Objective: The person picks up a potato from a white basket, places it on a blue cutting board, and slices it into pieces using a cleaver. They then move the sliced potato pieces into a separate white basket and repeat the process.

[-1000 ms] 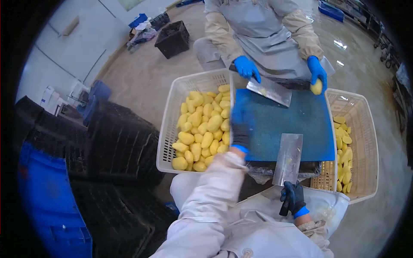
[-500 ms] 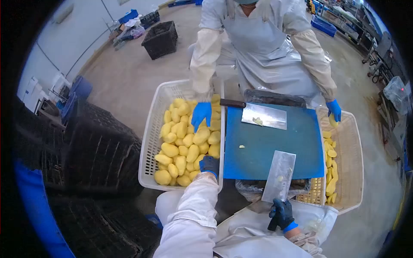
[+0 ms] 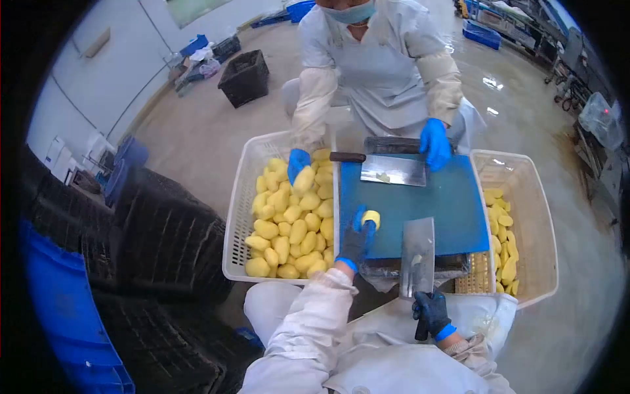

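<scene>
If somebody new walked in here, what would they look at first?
Probably the big heap of smooth yellow potatoes in the white plastic basket on the left. Next, the two wide, shiny steel blades: a cleaver in the dark-gloved right hand, and a dark-handled cleaver lying on the flat blue cutting board. The bright blue gloves of the person opposite stand out too.

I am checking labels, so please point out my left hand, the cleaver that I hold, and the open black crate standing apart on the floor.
Left hand (image 3: pixel 354 243): head view, back of the hand.
Cleaver (image 3: pixel 418 256): head view, middle of the blade.
Open black crate (image 3: pixel 251 90): head view, outer side wall.
</scene>
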Action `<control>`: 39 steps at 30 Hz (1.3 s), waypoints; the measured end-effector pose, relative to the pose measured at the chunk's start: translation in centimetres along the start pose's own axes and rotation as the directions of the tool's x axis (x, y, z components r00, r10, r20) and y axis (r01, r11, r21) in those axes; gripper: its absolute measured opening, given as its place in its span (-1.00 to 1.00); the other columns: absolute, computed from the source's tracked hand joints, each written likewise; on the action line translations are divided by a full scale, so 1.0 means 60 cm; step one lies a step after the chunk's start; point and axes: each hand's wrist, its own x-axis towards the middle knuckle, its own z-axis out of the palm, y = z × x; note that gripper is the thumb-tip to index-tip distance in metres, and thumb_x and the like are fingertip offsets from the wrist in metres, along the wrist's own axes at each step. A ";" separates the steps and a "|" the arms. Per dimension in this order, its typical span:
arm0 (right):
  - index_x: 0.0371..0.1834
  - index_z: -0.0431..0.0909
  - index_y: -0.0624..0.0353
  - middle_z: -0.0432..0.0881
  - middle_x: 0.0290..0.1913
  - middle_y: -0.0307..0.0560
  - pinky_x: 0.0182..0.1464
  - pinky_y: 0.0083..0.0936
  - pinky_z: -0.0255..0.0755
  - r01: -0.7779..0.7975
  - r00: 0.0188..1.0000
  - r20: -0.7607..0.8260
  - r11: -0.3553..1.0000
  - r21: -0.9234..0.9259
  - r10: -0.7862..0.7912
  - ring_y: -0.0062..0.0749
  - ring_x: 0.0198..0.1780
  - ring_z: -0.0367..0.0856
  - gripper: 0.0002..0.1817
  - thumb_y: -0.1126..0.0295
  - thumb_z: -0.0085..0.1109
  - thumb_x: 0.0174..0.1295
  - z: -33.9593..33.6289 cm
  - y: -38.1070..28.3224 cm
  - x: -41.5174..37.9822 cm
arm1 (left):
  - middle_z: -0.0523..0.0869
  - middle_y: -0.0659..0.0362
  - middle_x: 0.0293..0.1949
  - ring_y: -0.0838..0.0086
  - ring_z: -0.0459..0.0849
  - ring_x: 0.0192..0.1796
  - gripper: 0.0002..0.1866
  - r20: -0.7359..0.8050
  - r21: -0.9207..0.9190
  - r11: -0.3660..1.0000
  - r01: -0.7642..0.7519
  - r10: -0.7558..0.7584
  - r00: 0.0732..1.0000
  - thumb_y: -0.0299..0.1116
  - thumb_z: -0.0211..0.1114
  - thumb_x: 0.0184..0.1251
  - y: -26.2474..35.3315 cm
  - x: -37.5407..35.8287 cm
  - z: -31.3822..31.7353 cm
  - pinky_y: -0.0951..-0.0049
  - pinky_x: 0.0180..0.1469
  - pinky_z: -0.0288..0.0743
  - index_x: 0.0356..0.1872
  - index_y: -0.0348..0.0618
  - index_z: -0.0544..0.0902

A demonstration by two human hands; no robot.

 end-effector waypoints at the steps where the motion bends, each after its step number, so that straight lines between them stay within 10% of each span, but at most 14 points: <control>1: -0.19 0.37 0.21 0.45 -0.55 -0.14 -0.70 -0.57 0.34 -0.033 0.999 0.000 0.999 -0.022 0.033 -0.48 -0.64 0.43 -0.80 0.44 0.12 0.16 0.002 -0.008 -0.014 | 0.44 -0.24 0.10 -0.07 0.43 0.13 -0.44 0.012 0.015 0.999 -0.035 0.035 0.999 -0.09 0.09 0.20 -0.003 -0.004 0.024 0.13 0.15 0.31 0.17 -0.21 0.38; 2: -0.18 0.37 0.21 0.45 -0.53 -0.14 -0.69 -0.58 0.34 -0.066 0.998 -0.005 0.997 -0.044 0.066 -0.48 -0.62 0.44 -0.80 0.44 0.12 0.16 0.004 -0.015 -0.026 | 0.44 -0.24 0.10 -0.07 0.43 0.13 -0.44 0.028 0.004 0.999 -0.040 0.040 0.999 -0.09 0.09 0.20 0.000 0.000 0.033 0.13 0.15 0.31 0.17 -0.21 0.38; 4: -0.16 0.37 0.20 0.46 -0.48 -0.12 -0.68 -0.58 0.33 -0.048 0.998 -0.034 0.997 -0.052 0.046 -0.49 -0.58 0.45 -0.80 0.44 0.11 0.17 0.000 -0.020 -0.051 | 0.38 -0.24 0.15 -0.11 0.38 0.16 -0.43 0.142 0.576 0.818 -0.017 -0.079 0.987 -0.10 0.04 0.21 0.005 0.008 0.049 0.12 0.20 0.26 0.19 -0.21 0.35; 8: -0.16 0.37 0.20 0.47 -0.42 -0.13 -0.64 -0.59 0.33 0.019 1.000 0.014 0.994 -0.105 -0.018 -0.51 -0.56 0.44 -0.80 0.45 0.10 0.18 0.006 -0.032 -0.066 | 0.40 -0.26 0.13 -0.11 0.50 0.01 -0.52 0.381 0.523 0.791 -0.317 0.117 0.917 -0.22 0.06 0.19 -0.092 0.037 0.004 0.15 0.05 0.40 0.16 -0.11 0.40; 9: -0.17 0.38 0.19 0.48 -0.45 -0.14 -0.62 -0.58 0.34 0.046 0.998 0.036 0.989 -0.141 -0.042 -0.51 -0.57 0.45 -0.81 0.42 0.10 0.19 0.010 -0.038 -0.067 | 0.41 -0.20 0.14 -0.12 0.49 0.01 -0.54 0.431 0.387 0.918 -0.087 -0.097 0.897 -0.29 0.08 0.15 -0.063 0.024 -0.013 0.16 0.04 0.41 0.13 -0.08 0.45; 19: -0.30 0.41 0.14 0.54 -0.62 -0.12 -0.58 -0.51 0.39 0.217 0.975 0.080 0.820 -0.530 -0.206 -0.46 -0.57 0.56 -0.82 0.27 0.08 0.21 0.036 -0.048 -0.062 | 0.38 -0.22 0.15 -0.14 0.36 0.15 -0.39 0.321 0.461 0.868 -0.182 0.028 0.947 -0.21 0.08 0.14 -0.020 0.019 -0.011 0.06 0.19 0.26 0.29 0.04 0.24; 24: -0.20 0.38 0.14 0.49 -0.51 -0.15 -0.66 -0.55 0.36 0.058 0.998 0.030 0.969 -0.240 -0.052 -0.48 -0.57 0.51 -0.83 0.37 0.10 0.19 0.011 -0.001 -0.039 | 0.33 -0.23 0.19 -0.09 0.40 0.16 -0.26 0.544 0.711 0.493 -0.501 0.065 0.836 -0.08 0.21 0.06 0.009 0.004 0.023 0.11 0.18 0.31 0.30 -0.04 0.20; 27: -0.19 0.35 0.16 0.45 -0.47 -0.16 -0.71 -0.58 0.35 0.033 0.999 0.002 0.994 -0.106 -0.033 -0.50 -0.59 0.48 -0.81 0.42 0.10 0.18 0.021 -0.010 -0.038 | 0.48 -0.20 0.06 0.01 0.46 0.13 -0.23 0.254 0.371 0.928 0.034 -0.136 0.958 -0.05 0.29 0.06 0.012 0.033 0.089 0.12 0.14 0.34 0.26 -0.19 0.20; 29: -0.13 0.36 0.18 0.46 -0.45 -0.16 -0.69 -0.58 0.37 -0.006 1.000 -0.018 0.994 -0.108 0.004 -0.51 -0.57 0.48 -0.78 0.43 0.09 0.19 0.014 0.003 -0.038 | 0.49 -0.16 0.05 0.10 0.49 0.11 -0.23 0.342 -0.182 0.973 -0.142 0.199 0.918 -0.07 0.34 0.05 0.107 0.015 0.137 0.17 0.12 0.36 0.24 -0.21 0.23; 31: -0.11 0.36 0.18 0.46 -0.45 -0.15 -0.69 -0.59 0.37 0.003 1.000 -0.022 0.990 -0.144 -0.006 -0.51 -0.58 0.48 -0.77 0.44 0.09 0.19 0.015 0.004 -0.035 | 0.55 -0.08 -0.03 0.23 0.52 0.02 -0.29 0.096 -0.190 0.865 -0.464 0.487 0.868 -0.12 0.34 0.10 0.217 -0.003 0.152 0.26 0.08 0.39 0.22 -0.21 0.27; 34: -0.07 0.34 0.20 0.46 -0.46 -0.14 -0.70 -0.59 0.38 0.019 0.999 -0.036 0.988 -0.152 -0.025 -0.51 -0.60 0.47 -0.75 0.45 0.08 0.20 0.012 0.001 -0.034 | 0.59 0.00 -0.10 0.29 0.56 -0.08 -0.45 0.177 -0.431 0.879 -0.204 0.304 0.936 -0.25 0.29 0.17 0.215 0.050 0.100 0.34 0.01 0.43 0.17 -0.21 0.35; 38: -0.01 0.33 0.22 0.46 -0.47 -0.13 -0.71 -0.59 0.40 0.016 0.999 -0.045 0.983 -0.182 -0.024 -0.51 -0.62 0.46 -0.71 0.48 0.06 0.20 0.000 0.023 -0.021 | 0.66 0.06 -0.29 0.40 0.62 -0.22 -0.77 -0.286 0.144 0.967 -0.211 0.245 0.926 -0.37 0.14 0.23 -0.004 0.106 -0.058 0.40 -0.13 0.48 -0.13 -0.23 0.55; 39: -0.01 0.33 0.22 0.47 -0.46 -0.11 -0.71 -0.59 0.40 -0.001 0.999 -0.045 0.993 -0.119 -0.005 -0.51 -0.62 0.46 -0.71 0.47 0.06 0.21 0.002 0.024 -0.021 | 0.60 -0.16 -0.28 0.01 0.56 -0.19 -0.73 -0.162 0.324 0.943 0.081 -0.029 0.986 -0.31 0.12 0.17 -0.035 0.107 -0.118 0.21 -0.11 0.42 -0.18 -0.28 0.56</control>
